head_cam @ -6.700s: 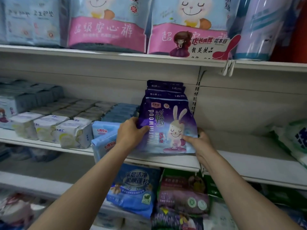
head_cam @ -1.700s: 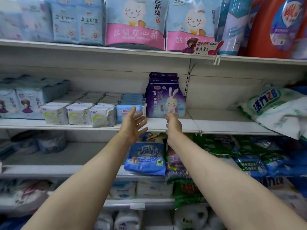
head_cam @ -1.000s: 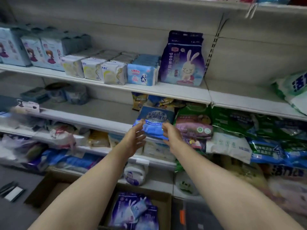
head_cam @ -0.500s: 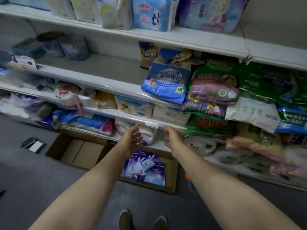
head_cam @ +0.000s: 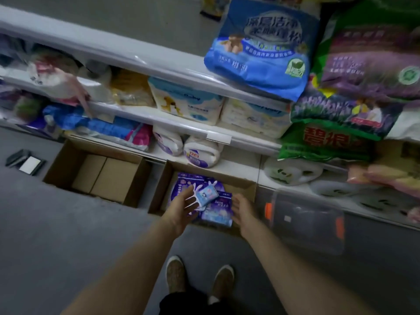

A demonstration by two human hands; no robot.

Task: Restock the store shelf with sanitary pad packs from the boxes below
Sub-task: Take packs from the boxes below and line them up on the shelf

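Both my left hand (head_cam: 181, 206) and right hand (head_cam: 242, 209) are reaching down empty, fingers spread apart, flanking the purple packs (head_cam: 218, 209) in the cardboard box (head_cam: 246, 189) to scoop them together.

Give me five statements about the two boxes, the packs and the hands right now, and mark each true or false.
1. The left cardboard box holds no packs. True.
2. The right cardboard box holds purple packs. True.
3. The left hand grips a purple pack. False: its fingers are spread and hold nothing.
4. A small light blue pack lies on top of the purple ones. True.
5. The right hand rests on the clear plastic bin. False: it is over the right box, apart from the bin.
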